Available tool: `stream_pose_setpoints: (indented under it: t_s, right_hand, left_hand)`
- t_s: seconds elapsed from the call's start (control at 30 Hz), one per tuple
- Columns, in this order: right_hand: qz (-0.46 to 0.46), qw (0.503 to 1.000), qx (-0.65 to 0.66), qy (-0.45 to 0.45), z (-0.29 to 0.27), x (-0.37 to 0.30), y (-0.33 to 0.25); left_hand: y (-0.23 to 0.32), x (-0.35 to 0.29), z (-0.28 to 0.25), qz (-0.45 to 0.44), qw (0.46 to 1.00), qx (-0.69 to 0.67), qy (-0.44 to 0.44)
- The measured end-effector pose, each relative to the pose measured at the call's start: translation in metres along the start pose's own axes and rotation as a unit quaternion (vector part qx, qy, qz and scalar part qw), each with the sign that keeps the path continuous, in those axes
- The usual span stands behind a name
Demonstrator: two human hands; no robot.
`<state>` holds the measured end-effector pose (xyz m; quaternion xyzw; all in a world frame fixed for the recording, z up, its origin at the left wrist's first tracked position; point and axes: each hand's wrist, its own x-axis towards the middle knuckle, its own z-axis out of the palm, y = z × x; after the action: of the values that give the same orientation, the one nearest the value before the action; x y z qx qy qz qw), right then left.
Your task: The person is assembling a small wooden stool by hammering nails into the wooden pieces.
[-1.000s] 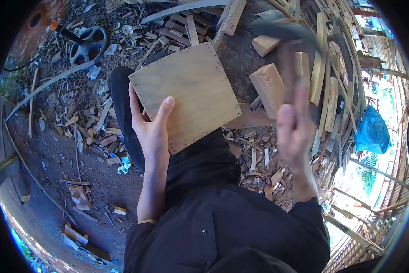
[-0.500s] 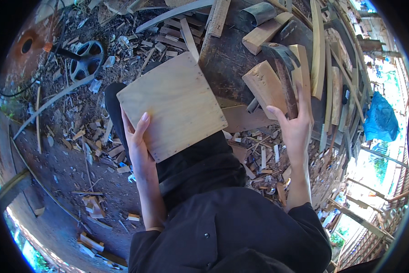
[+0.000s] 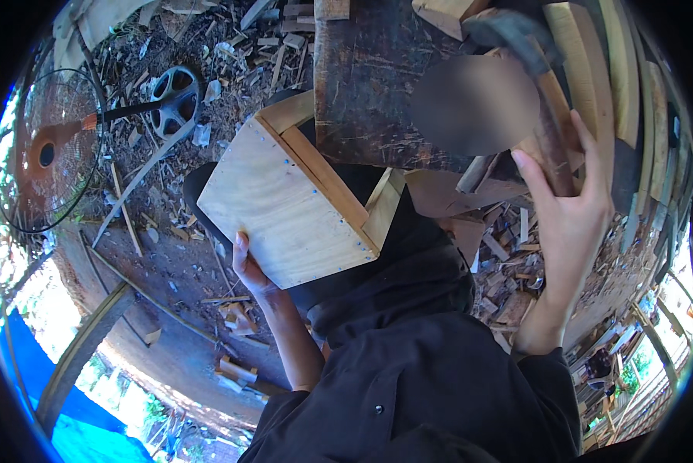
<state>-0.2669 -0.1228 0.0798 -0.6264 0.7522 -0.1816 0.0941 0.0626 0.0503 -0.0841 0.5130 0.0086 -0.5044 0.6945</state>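
At the far left, an orange-brown metal part with a round hole (image 3: 47, 154) stands near a dark spoked wheel (image 3: 177, 100), above ground strewn with wood offcuts and shavings. A long, thin, pale wooden strip (image 3: 150, 176) slants down and left from just beside the wheel. Lower down, a bright blue sheet (image 3: 92, 441) shows by the rim.

The left hand (image 3: 255, 270) pinches the lower left edge of a pale, shallow wooden box (image 3: 284, 204): the thumb lies on the flat panel, and the other fingers are hidden beneath it. The box rests tilted over the person's black-clothed legs (image 3: 431, 270), its panel facing up and left, with small nail heads along the panel's margins and narrow wooden sides showing at the upper right.

Beyond it is a dark, scarred wooden work surface (image 3: 369, 92), partly covered by a round blurred patch. To the right, the right hand (image 3: 574, 181) is spread, thumb and fingers on either side of the brown wooden handle of a dark-headed hammer (image 3: 553, 147); whether the palm touches the handle I cannot tell. Long, curved, pale boards (image 3: 624, 77) stand just beyond the hammer.
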Motion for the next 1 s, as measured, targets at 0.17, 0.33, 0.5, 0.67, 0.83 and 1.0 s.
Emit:
stream_pose_setpoints:
  t_s: [0.17, 0.33, 0.5, 0.67, 0.83, 1.0]
  right_hand:
    - [-0.045, 0.998, 0.042, 0.001, 0.005, 0.005, 0.009]
    - [-0.065, 0.996, 0.059, 0.002, 0.004, 0.006, 0.011]
    - [-0.024, 0.997, 0.069, -0.018, 0.002, 0.006, 0.005]
    - [-0.072, 0.997, 0.028, -0.019, -0.004, 0.011, 0.007]
    - [-0.126, 0.989, 0.066, 0.049, -0.004, 0.001, 0.016]
    - [-0.232, 0.970, 0.030, 0.061, -0.008, -0.018, 0.012]
  left_hand:
    - [0.000, -0.006, -0.003, 0.022, 0.999, 0.021, -0.015]
    - [0.010, -0.018, 0.011, 0.025, 0.997, 0.059, 0.034]
    - [0.027, -0.039, 0.077, 0.026, 0.984, 0.112, 0.135]
    - [0.029, -0.046, 0.101, 0.062, 0.977, 0.137, 0.150]
    - [0.025, -0.047, 0.111, 0.081, 0.980, 0.125, 0.133]
    - [0.029, -0.034, 0.095, 0.107, 0.980, 0.154, 0.068]
